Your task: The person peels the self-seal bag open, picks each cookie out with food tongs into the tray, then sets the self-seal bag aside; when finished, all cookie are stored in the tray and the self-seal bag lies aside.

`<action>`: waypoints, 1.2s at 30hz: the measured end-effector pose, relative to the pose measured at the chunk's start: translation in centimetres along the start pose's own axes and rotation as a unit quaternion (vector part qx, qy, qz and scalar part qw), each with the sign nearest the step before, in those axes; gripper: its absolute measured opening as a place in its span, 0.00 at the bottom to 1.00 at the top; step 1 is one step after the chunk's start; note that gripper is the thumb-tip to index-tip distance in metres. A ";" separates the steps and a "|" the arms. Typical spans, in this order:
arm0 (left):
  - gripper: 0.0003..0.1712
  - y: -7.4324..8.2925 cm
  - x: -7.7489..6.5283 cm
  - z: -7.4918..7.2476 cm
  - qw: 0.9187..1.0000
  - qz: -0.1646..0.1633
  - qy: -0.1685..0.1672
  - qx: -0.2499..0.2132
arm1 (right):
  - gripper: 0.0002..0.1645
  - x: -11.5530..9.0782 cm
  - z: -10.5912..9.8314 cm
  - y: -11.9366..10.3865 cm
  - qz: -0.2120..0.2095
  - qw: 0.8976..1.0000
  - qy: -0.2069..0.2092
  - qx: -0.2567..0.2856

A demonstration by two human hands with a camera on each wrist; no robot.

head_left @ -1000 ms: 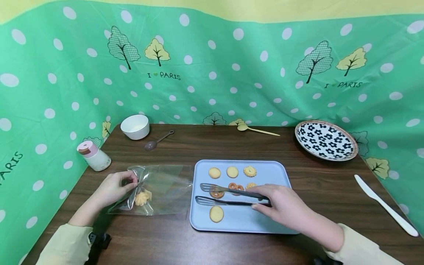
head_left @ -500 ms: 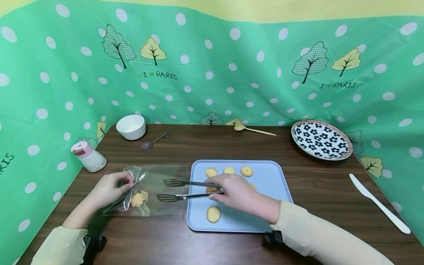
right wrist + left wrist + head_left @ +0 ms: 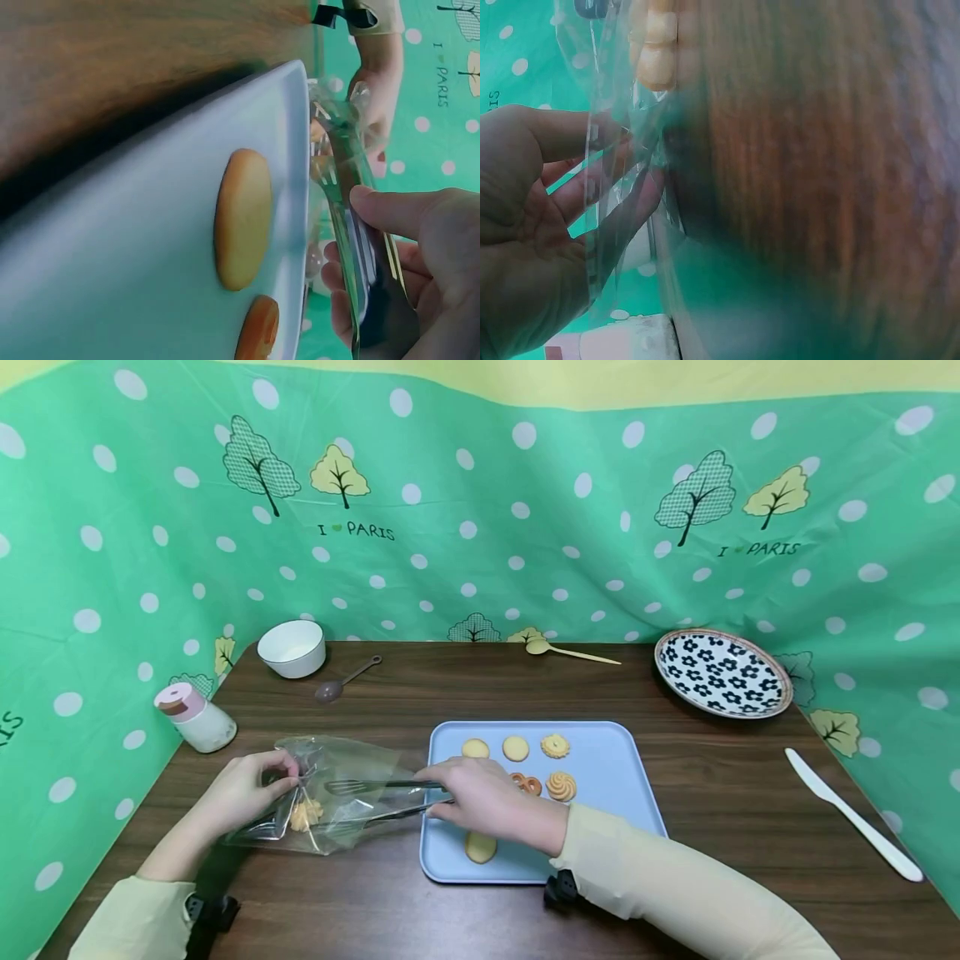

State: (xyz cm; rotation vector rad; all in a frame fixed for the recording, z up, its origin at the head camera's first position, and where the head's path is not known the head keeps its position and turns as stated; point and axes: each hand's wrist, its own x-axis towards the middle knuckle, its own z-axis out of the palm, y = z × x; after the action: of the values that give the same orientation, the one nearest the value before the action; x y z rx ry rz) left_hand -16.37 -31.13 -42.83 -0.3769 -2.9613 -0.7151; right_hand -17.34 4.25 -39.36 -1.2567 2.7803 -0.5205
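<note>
My left hand [image 3: 243, 797] pinches the left end of a clear plastic bag [image 3: 352, 756] lying on the table. Inside the bag sits a swirled golden cookie [image 3: 306, 815], also visible as a ridged cookie [image 3: 658, 52] in the left wrist view. My right hand [image 3: 491, 797] grips dark slotted tongs [image 3: 408, 783], thumb on one arm and fingers on the other. The tong arms stand apart, their tips pointing left and veiled by film, apparently within the bag's right end. Below this hand, a blue tray [image 3: 600, 818] carries several cookies, including a round one [image 3: 244, 217] and another swirled cookie [image 3: 561, 786].
A white bowl [image 3: 292, 650], a brown spoon [image 3: 330, 691] and a pink-topped jar [image 3: 198, 718] stand at the back left. Farther right are a yellow spoon [image 3: 573, 652], a flower-patterned plate [image 3: 723, 675] and a white knife [image 3: 855, 814]. A green curtain [image 3: 480, 485] hangs behind.
My right hand has carried the tongs left from above the tray to the bag, where film now covers the tips. The bag's right end has lifted and bunched. My left hand keeps its pinch.
</note>
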 end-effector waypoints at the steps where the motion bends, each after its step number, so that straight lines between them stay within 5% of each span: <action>1: 0.11 0.0 0.0 0.0 1.000 0.000 -0.001 -0.002 | 0.27 0.1 0.1 0.1 0.002 1.000 0.001 0.002; 8: 0.11 0.0 0.2 0.2 1.000 0.012 0.002 -0.006 | 0.25 -0.1 -0.3 1.1 0.033 0.999 0.021 -0.010; 18: 0.07 0.0 0.1 0.0 1.000 0.002 -0.006 -0.012 | 0.29 1.3 0.4 0.4 0.008 1.000 -0.007 0.004; 36: 0.07 -0.2 -0.1 -0.1 1.000 -0.001 -0.007 -0.008 | 0.22 3.3 0.9 -0.7 -0.004 1.000 -0.020 -0.022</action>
State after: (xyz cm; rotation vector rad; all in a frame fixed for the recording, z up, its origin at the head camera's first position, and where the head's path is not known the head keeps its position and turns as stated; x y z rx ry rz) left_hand -16.30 -31.40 -42.87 -0.3804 -2.9717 -0.7388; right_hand -18.87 1.13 -39.64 -1.2712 2.7700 -0.4316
